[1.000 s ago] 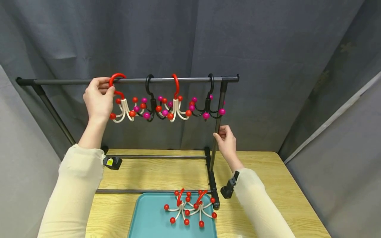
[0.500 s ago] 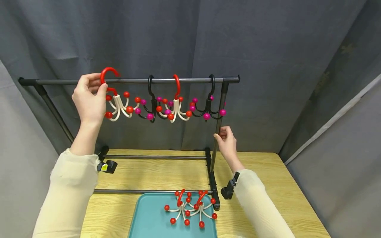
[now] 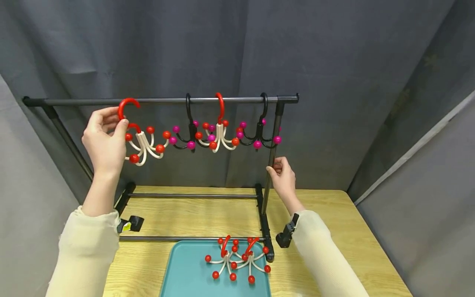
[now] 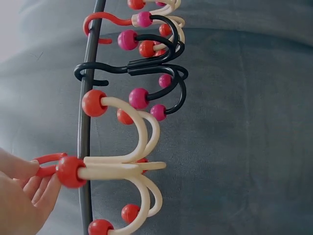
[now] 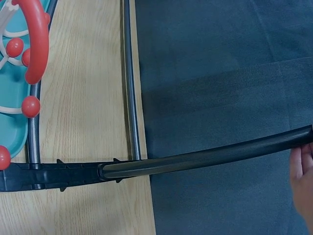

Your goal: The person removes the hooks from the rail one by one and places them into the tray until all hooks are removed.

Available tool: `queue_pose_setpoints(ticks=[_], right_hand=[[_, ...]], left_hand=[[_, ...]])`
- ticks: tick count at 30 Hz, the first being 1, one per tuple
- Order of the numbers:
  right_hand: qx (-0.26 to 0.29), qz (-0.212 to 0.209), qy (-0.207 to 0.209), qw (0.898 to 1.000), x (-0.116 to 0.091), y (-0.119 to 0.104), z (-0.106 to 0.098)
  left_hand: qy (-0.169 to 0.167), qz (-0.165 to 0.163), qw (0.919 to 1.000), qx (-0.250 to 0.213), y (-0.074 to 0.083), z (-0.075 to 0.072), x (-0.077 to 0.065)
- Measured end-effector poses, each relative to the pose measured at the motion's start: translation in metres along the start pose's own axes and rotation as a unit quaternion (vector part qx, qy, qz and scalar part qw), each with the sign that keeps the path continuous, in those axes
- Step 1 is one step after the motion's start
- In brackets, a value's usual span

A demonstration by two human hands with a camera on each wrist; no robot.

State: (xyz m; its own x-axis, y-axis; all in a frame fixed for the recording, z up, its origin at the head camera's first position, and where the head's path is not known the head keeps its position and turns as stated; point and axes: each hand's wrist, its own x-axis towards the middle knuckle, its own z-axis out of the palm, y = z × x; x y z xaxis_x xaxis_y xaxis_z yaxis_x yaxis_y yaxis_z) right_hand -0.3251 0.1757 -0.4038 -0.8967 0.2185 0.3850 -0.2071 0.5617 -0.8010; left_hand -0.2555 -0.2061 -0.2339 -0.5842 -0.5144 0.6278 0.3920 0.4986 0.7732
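Note:
My left hand point(image 3: 105, 144) holds a hanger point(image 3: 142, 144) by its red hook, between thumb and fingers. Several curved white arms tipped with red balls spread from its stem. The hook is off the rack's top rail point(image 3: 163, 100); in the left wrist view the hanger point(image 4: 110, 171) crosses in front of the rail point(image 4: 84, 127). On the rail hang a black hanger with magenta balls point(image 3: 192, 131), a white one with a red hook point(image 3: 219, 131) and another black one point(image 3: 259, 131). My right hand point(image 3: 283, 178) grips the rack's right post point(image 3: 276, 123) between thumb and fingers.
A teal tray point(image 3: 185, 272) stands on the wooden table point(image 3: 319, 231) in front, with two red-hooked white hangers point(image 3: 226, 259) on it. The rack's lower bars point(image 3: 156, 239) run just behind the tray. Grey curtain point(image 3: 208, 49) encloses the back and sides.
My left hand has lifted the red-hooked hanger off the rail, then brought it left and down in front of it. The left black hanger has turned slightly. My right hand stays on the post.

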Motion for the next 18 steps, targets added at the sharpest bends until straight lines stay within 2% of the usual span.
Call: queue_pose_setpoints(ticks=[8,18], right_hand=[[0.000,0.001,-0.004,1.000,-0.002,0.001,0.000],[0.000,0.008,-0.006,1.000,0.001,0.002,0.001]], left_hand=[[-0.005,0.008,1.0000,-0.001,-0.010,-0.010,-0.020],[-0.034,-0.002,0.9994,-0.003,-0.034,-0.011,-0.049]])
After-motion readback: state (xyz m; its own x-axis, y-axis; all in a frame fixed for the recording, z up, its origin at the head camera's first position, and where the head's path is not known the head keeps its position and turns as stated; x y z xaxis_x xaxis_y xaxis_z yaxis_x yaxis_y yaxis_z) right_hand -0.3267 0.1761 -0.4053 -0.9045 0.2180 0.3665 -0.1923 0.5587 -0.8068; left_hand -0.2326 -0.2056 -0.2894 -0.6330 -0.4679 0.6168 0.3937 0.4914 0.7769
